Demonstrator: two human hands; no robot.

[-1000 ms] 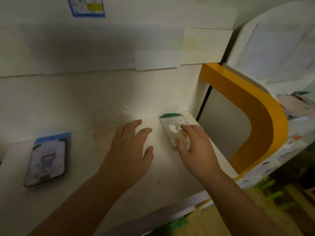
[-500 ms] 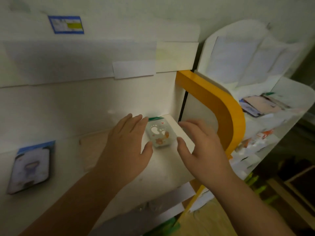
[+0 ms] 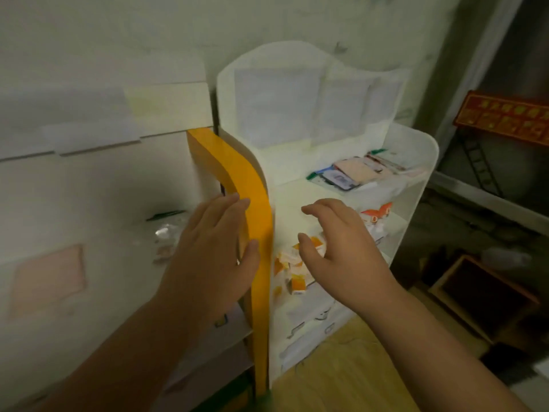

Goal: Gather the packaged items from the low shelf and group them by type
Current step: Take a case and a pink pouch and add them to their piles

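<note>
Fingers [image 3: 319,205] of right hand [image 3: 341,251] loosely spread, nothing held, aimed at orange-white packets [image 3: 294,272] at 6 o'clock; left hand [image 3: 214,251] flat, empty, steadied near yellow panel [image 3: 237,173].

One cam only, head-worn, looking fwd and down from above the person's forearms. It's sitting close in: the left hand [image 3: 214,257] and right hand [image 3: 335,248] are filling the centre. It's facing the orange panel edge [image 3: 255,209] w/ the low shelf [image 3: 89,233] at left and the white rack [image 3: 416,179] at right. Wide-angle lens is bending the edges. No 2nd view, so no overlap.
</note>
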